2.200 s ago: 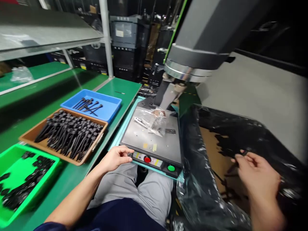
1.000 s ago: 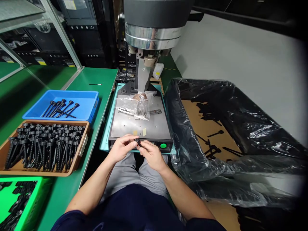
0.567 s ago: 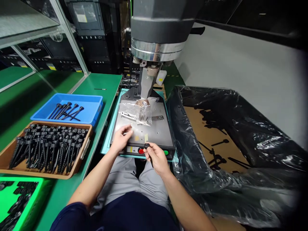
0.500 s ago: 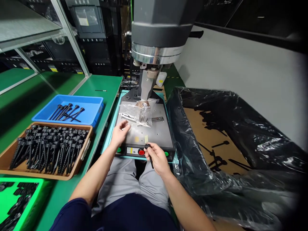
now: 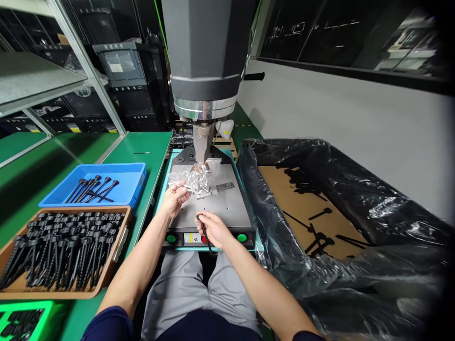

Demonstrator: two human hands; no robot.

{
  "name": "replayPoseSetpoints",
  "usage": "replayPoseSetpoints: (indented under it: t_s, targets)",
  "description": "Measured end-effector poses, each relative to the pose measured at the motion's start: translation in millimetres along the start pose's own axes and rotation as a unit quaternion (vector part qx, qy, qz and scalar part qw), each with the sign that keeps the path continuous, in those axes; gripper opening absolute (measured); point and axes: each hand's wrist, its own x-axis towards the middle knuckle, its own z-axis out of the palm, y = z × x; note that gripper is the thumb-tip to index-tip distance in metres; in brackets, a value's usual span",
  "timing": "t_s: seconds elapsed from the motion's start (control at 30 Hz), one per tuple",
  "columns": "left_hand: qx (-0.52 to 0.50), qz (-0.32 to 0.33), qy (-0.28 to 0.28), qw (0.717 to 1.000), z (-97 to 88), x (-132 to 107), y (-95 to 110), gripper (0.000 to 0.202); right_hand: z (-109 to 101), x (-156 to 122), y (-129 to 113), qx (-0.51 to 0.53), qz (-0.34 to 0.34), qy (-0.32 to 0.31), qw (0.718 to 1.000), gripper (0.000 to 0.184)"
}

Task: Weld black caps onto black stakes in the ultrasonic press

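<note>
My right hand (image 5: pixel 213 230) pinches a black ribbed spike with a round head (image 5: pixel 204 232) near its head; the shaft points down in front of the machine's button panel. My left hand (image 5: pixel 173 200) is at the left side of the metal base plate (image 5: pixel 216 213), fingers curled together beside the clear plastic film (image 5: pixel 199 179). Whatever those fingers hold, if anything, I cannot make out. The film drapes over a small fixture beneath the grey press head (image 5: pixel 204 90), whose horn (image 5: pixel 202 144) comes down just above it.
At left on the green bench stand a blue tray (image 5: pixel 137 192) with several spikes, a brown bin (image 5: pixel 126 222) packed with more, and a green bin (image 5: pixel 53 312) of black parts. A film-lined box (image 5: pixel 249 166) with loose spikes stands right. Green buttons (image 5: pixel 242 237) line the panel.
My view has tilted up and shifted right. My left hand has moved closer to the film and its fingers have curled in. My right hand keeps hold of the spike near the panel.
</note>
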Motion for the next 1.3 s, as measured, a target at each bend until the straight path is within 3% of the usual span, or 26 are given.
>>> replayPoseSetpoints:
  t_s: [0.13,0.2,0.33,0.47,0.6,0.67,0.73,0.83,0.97,1.03,1.17,1.3]
  targets:
    - [-0.039,0.005,-0.015,0.999,12.6,-7,19,0.056,20,28,-1,0.040,0.021,-0.041,0.998,0.034]
    - [-0.054,0.002,-0.008,0.999,17.7,-9,28,0.060,32,41,-8,0.040,-0.004,-0.060,0.997,0.034]
    - [-0.055,0.008,0.018,0.998,20.0,-6,39,0.067,43,61,-33,-0.056,-0.180,-0.027,0.982,0.038]
    - [-0.049,0.020,0.022,0.998,18.4,0,44,0.067,32,72,-61,-0.234,-0.350,0.088,0.903,0.038]
    - [-0.059,0.034,-0.001,0.998,20.1,6,45,0.070,22,77,-79,-0.322,-0.449,0.174,0.815,0.030]
    - [-0.062,0.037,-0.012,0.997,22.0,9,45,0.071,22,82,-84,-0.336,-0.473,0.199,0.790,0.027]
    - [-0.062,0.038,-0.023,0.997,23.4,11,46,0.072,23,91,-88,-0.321,-0.470,0.195,0.799,0.027]
    - [-0.058,0.040,-0.037,0.997,22.8,16,47,0.073,25,107,-93,-0.267,-0.444,0.161,0.840,0.028]
    - [-0.047,0.037,-0.035,0.998,18.7,23,47,0.072,24,120,-101,-0.211,-0.359,0.120,0.901,0.038]
    - [-0.046,0.033,-0.033,0.998,17.0,25,46,0.073,22,120,-106,-0.213,-0.326,0.092,0.916,0.044]
    - [-0.057,0.031,-0.035,0.997,15.0,28,44,0.074,17,116,-113,-0.244,-0.345,0.060,0.904,0.037]
    - [-0.064,0.029,-0.033,0.997,12.1,31,41,0.074,18,119,-115,-0.282,-0.374,0.085,0.880,0.023]
